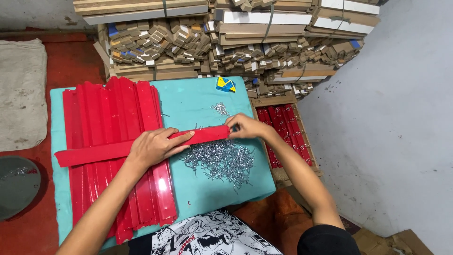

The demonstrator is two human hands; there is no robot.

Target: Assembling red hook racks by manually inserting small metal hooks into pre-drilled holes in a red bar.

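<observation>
A long red strip (141,145) is laid sideways across the middle of the frame. It is pressed flat under the left hand (155,146). Its right end seems pinched by the right hand (245,126), just above the metal hooks (222,160).

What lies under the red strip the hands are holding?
The red strip crosses a stack of red strips on the teal table, beside loose metal hooks. The left hand covers its middle; anything beneath the stack is hidden.
</observation>
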